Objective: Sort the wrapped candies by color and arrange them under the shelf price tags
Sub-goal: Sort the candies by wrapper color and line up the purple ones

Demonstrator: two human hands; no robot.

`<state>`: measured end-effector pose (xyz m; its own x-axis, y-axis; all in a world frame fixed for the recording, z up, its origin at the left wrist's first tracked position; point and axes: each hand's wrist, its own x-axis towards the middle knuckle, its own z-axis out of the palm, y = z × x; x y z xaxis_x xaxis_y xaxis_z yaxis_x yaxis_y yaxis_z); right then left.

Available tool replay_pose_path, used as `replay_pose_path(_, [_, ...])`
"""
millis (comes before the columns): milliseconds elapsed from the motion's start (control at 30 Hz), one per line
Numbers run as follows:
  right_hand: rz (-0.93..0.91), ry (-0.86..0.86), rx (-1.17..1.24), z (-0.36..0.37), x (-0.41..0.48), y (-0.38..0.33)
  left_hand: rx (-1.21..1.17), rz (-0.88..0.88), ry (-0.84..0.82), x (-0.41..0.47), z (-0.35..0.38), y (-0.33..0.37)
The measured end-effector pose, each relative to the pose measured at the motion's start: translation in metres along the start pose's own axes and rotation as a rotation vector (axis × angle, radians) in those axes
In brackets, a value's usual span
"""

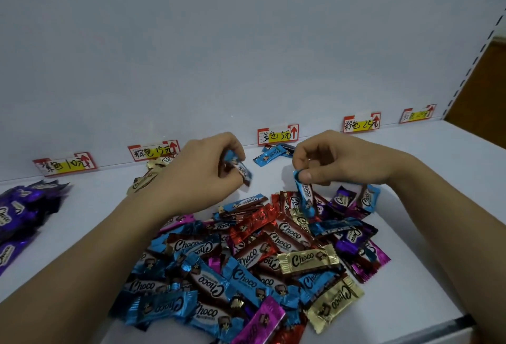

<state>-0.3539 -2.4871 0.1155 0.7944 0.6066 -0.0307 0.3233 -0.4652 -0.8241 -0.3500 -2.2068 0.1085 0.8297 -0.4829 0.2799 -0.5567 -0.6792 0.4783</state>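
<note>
Two hands work over a white shelf [410, 168], each holding one candy. The left hand [202, 171] has its fingers curled round a blue candy [242, 170], held off the shelf just behind the heap. The right hand [336, 160] pinches the top end of a second blue candy [305, 193] between thumb and forefinger. It hangs down with its lower end at the far edge of the mixed pile [246, 261].

That pile of blue, red, gold, pink and purple wrappers spreads from mid-shelf towards the front edge [443, 326], and its near side runs out of view at the bottom. Five price tags [278, 134] stand along the foot of the back wall [246, 42]. A cluster of purple candies [19, 212] lies below the first tag, cut off by the left border. Some gold candies [145, 179] lie below the second, partly hidden by the left hand. A few sorted blue candies [273, 154] lie right below the third tag, between the two hands.

White shelf shows in front of the last two tags, and also in a strip between the purple cluster and the pile. A slotted post [471, 50] closes off the shelf's right end.
</note>
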Motion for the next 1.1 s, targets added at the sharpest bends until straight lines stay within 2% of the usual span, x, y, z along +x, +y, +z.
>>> replay_pose_path(133, [0.058, 0.129, 0.117, -0.011, -0.001, 0.006, -0.013, -0.071, 0.035, 0.008, -0.001, 0.004])
replay_pose_path(367, [0.323, 0.566, 0.128, -0.016, 0.018, 0.034, 0.078, -0.171, 0.07, 0.044, 0.012, -0.006])
replay_pose_path(467, [0.391, 0.734, 0.059, -0.014, 0.028, 0.046, 0.166, -0.166, 0.073, 0.061, 0.026, -0.013])
replay_pose_path(600, [0.463, 0.832, 0.063, -0.013, 0.039, 0.057, 0.167, -0.118, 0.047, 0.079, 0.043, -0.014])
replay_pose_path(733, [0.406, 0.823, -0.268, -0.005, 0.045, 0.058, 0.174, -0.065, -0.005, 0.087, 0.055, -0.006])
replay_pose_path(833, [0.397, 0.757, -0.34, -0.005, 0.041, 0.055, 0.173, -0.053, -0.012, 0.083, 0.054, -0.002])
replay_pose_path(933, [0.401, 0.619, -0.427, -0.015, 0.026, 0.044, 0.207, -0.038, -0.019, 0.067, 0.034, 0.004])
replay_pose_path(1100, [0.352, 0.361, -0.576, -0.024, -0.002, 0.019, 0.236, -0.041, -0.143, 0.022, -0.006, 0.011])
